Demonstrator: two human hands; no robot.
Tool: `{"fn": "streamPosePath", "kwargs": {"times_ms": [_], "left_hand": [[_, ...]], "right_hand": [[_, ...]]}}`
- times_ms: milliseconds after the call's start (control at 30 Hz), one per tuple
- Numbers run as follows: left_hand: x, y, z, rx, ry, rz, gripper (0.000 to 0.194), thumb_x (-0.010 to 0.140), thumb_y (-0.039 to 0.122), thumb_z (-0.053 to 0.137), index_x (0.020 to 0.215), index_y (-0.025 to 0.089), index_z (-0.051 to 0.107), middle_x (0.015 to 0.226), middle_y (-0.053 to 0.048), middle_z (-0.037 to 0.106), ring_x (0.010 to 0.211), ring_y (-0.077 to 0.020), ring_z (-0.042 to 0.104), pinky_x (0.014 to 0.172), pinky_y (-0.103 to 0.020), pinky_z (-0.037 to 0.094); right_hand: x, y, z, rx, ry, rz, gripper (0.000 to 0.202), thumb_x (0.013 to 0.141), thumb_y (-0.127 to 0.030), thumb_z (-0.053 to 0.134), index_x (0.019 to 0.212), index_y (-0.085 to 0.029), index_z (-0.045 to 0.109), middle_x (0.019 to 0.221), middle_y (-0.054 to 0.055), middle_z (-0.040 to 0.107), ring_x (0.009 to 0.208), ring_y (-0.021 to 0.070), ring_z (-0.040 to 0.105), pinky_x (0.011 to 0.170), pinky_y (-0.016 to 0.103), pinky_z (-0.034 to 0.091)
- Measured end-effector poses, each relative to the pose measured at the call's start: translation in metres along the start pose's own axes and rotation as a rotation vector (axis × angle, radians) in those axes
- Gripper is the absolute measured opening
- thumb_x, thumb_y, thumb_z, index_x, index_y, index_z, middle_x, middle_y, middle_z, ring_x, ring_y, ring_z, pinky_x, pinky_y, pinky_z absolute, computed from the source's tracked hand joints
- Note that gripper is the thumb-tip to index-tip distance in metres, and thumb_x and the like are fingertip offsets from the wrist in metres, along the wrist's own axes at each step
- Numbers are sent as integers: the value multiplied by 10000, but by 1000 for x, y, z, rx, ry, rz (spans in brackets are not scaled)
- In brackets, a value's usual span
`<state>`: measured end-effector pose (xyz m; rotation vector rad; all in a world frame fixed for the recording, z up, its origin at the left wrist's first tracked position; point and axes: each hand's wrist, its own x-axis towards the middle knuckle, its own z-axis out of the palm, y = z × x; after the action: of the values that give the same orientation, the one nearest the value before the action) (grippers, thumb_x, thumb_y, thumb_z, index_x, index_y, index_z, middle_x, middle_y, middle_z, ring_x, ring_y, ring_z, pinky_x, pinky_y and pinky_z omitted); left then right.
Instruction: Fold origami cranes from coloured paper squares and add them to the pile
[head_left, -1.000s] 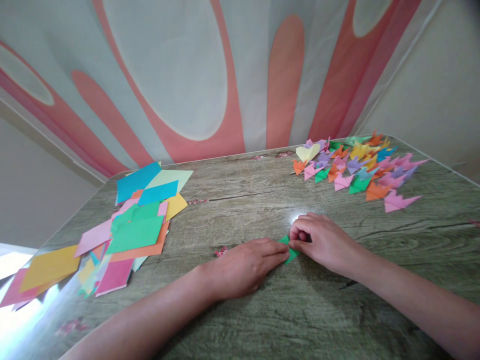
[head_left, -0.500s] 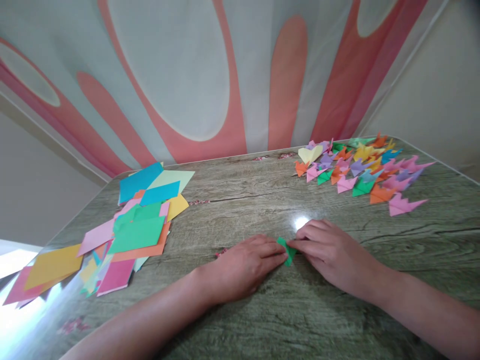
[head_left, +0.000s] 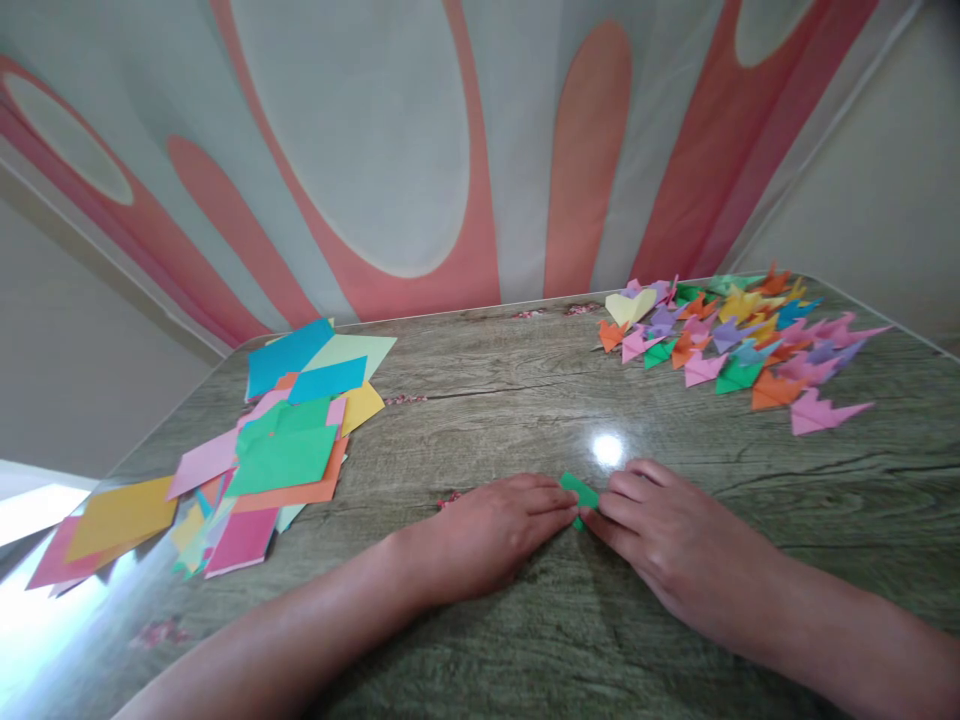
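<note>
A small folded piece of green origami paper lies on the wood-patterned table between my hands. My left hand rests low over the tabletop, its fingertips pressing the paper's left side. From the right, my right hand pinches the paper's lower right edge with thumb and fingers. The fingertips of both hands nearly meet at the paper's lower part and cover some of it.
Loose sheets of coloured paper, a green sheet on top, are heaped at the left. Several folded paper birds stand grouped at the back right. A patterned red and white curtain hangs behind the table.
My right hand has shifted a little down and now grips the paper's lower right edge. The green paper looks turned and wider. The whole view has shifted slightly.
</note>
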<state>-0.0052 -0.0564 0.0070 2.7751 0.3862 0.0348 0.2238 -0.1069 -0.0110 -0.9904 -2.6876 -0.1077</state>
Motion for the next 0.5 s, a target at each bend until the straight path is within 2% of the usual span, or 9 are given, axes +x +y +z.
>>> {"fn": "streamPosePath", "kwargs": {"times_ms": [267,500], "left_hand": [[1,1,-1,0,12,-7,381,966,123,395,1334,99,490,1351,-131,568,1301,-202,482,1128,-358,368],[2,1,-2,-7,16,8,393,945,113,445,1334,112,499,1356,-121,567,1288,-219,488,1111,-378,382]], "right_hand": [[1,-6,-4,23,-19,-28,138,822,-106,590,882,-155,705,739,28,629,752,205,527,753,390,407],[0,-9,-5,60,-50,-15,169,762,-87,600,863,-161,714,738,43,641,744,224,539,727,404,433]]}}
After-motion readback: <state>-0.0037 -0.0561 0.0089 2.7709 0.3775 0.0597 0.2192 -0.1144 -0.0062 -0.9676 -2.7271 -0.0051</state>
